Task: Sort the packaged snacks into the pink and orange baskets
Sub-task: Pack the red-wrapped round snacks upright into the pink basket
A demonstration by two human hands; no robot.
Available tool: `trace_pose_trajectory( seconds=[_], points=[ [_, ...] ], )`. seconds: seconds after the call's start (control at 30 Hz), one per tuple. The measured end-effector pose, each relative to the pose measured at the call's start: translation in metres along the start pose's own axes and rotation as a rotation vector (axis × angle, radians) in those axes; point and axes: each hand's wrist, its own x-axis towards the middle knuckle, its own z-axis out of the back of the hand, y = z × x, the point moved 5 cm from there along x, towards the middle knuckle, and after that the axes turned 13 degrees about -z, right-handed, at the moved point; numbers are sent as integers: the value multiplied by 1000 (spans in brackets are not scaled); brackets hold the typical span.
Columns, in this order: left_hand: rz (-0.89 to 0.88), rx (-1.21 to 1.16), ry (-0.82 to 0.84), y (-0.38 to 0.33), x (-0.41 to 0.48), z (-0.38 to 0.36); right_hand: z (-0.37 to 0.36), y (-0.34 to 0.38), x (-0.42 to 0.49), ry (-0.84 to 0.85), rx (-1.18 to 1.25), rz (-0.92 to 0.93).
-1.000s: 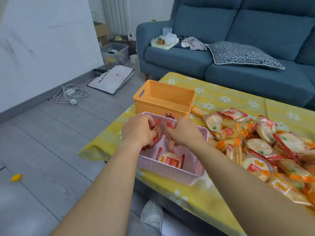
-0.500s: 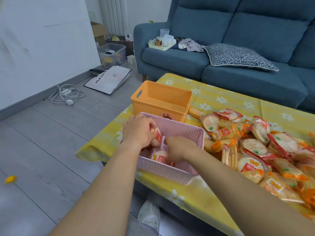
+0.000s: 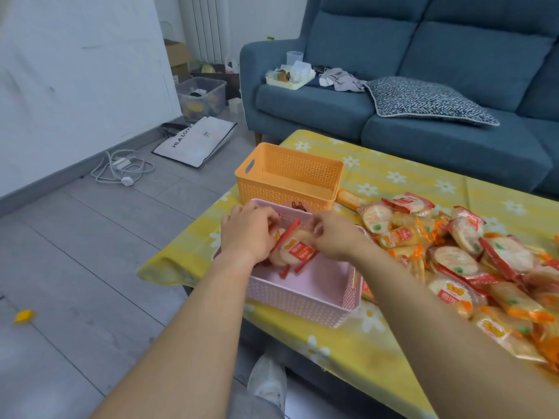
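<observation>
1. Snack bundle point(image 3: 295, 249) — round pale rice crackers in clear wrappers with red edges, a red label and a yellow mark on the front one. It is held tilted over the far half of the pink basket point(image 3: 302, 300), above the basket floor.
2. Left hand point(image 3: 246, 234): fingers curled round the bundle's left side, grasping it.
3. Right hand point(image 3: 332, 235): fingers pinching the upper right edge of the front wrapper.
4. The pink basket sits at the near left corner of the yellow flowered tablecloth point(image 3: 393, 176), right in front of the orange basket point(image 3: 287, 176).
5. The loose snack pile point(image 3: 453, 252) lies right of both baskets. It has similar red-trimmed round crackers, some with green specks, plus orange-trimmed packs.
6. Hard to tell:
   - The number of packets in the bundle — they overlap.
   - Most fingertips are hidden behind the hands and wrappers.
   - The label print is too small to read.
   - The pile is cut off at the right edge.
   - The pink rim partly covers the sticker on the orange basket.
</observation>
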Motion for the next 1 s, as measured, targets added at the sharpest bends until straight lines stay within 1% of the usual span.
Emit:
trace_pose_trajectory(
  seconds=[0.07,0.1,0.17,0.2,0.27,0.33,0.43,0.47,0.53,0.57,0.63,0.67,0.73,0.77,0.83,0.9,0.97,1.0],
  points=[
    [-2,-84,-50,1,1,2,-11,3,6,-121,78,-54],
    [-1,-143,-78,2,1,4,-18,3,8,-174,75,-89],
    [5,-232,-111,5,1,7,-29,6,5,-226,-3,-153],
    [-5,-237,-99,5,0,7,-33,8,3,-226,-50,-168],
    [-47,-154,-21,3,-1,2,-40,11,1,-165,-81,-171],
    [-67,-31,57,0,-2,-1,-45,14,2,-51,7,-177],
    [-51,2,57,-2,-2,-1,-47,11,-1,96,292,-234],
    [-44,0,51,-3,-2,-1,-47,8,-2,143,356,-225],
    [-17,13,51,-9,-2,1,-43,6,-12,190,378,-149],
    [1,26,47,-14,-2,4,-35,6,-18,181,369,-118],
    [21,15,8,-33,-1,13,-12,-1,-32,79,349,-53],
    [2,-24,-39,-47,-1,19,2,-8,-37,19,379,-28],
    [-100,-173,-133,-86,-5,29,33,-31,-54,-135,477,-10],
    [-158,-262,-141,-110,-9,31,49,-49,-64,-213,516,-23],
    [-236,-384,-75,-159,-17,21,76,-96,-82,-341,540,-89],
    [-264,-419,56,-203,-24,-5,95,-148,-95,-386,586,-215],
    [-264,-348,241,-238,-30,-42,105,-196,-106,-386,583,-326],
    [-241,-265,338,-247,-33,-58,107,-214,-109,-371,509,-359]
  ],
)
